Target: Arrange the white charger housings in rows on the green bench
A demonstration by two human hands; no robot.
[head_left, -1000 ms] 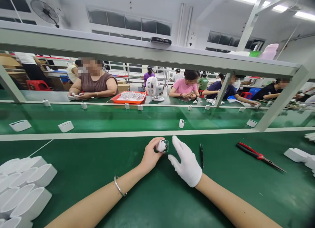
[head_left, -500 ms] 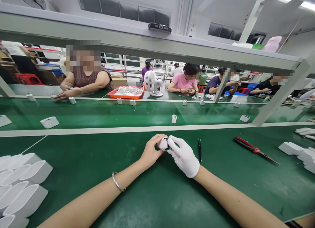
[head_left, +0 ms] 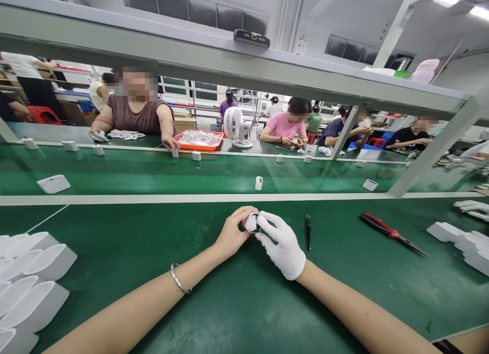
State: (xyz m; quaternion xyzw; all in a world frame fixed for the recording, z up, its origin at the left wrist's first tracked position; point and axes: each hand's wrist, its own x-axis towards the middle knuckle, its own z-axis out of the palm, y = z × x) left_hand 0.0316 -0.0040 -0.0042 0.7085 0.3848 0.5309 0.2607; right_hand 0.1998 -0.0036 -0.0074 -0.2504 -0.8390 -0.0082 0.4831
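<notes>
Figure: two hands at a green bench mat (head_left: 153, 272), with the small white rounded plastic housing (head_left: 251, 222) as our landmark.

Our bare left hand (head_left: 232, 235) is curled around the left side of the housing, fingers closed on it. Our white-gloved right hand (head_left: 281, 244) meets the housing from the right, its fingertips (head_left: 263, 222) pinched at the open end, where a dark insert shows. The housing sits just above the mat, between the two hands.

We judge the step to be seating that insert. To do it well, we would keep the left grip firm and low, square the insert to the opening, and press evenly rather than on one corner.

Right of the housing lies a thin black pen-like tool (head_left: 307, 232); farther right, red-handled long-nose pliers (head_left: 389, 234), then white plastic shells (head_left: 445, 232), cut off by the frame edge. Far left of the housing, a stack of white oval shells (head_left: 34, 282) is also cut off. Beyond the housing, a small white part (head_left: 259, 183) stands on the green conveyor belt (head_left: 153, 175).

We cannot make out how deep the insert sits: glove and thumb cover the joint. The underside of the housing is hidden.
</notes>
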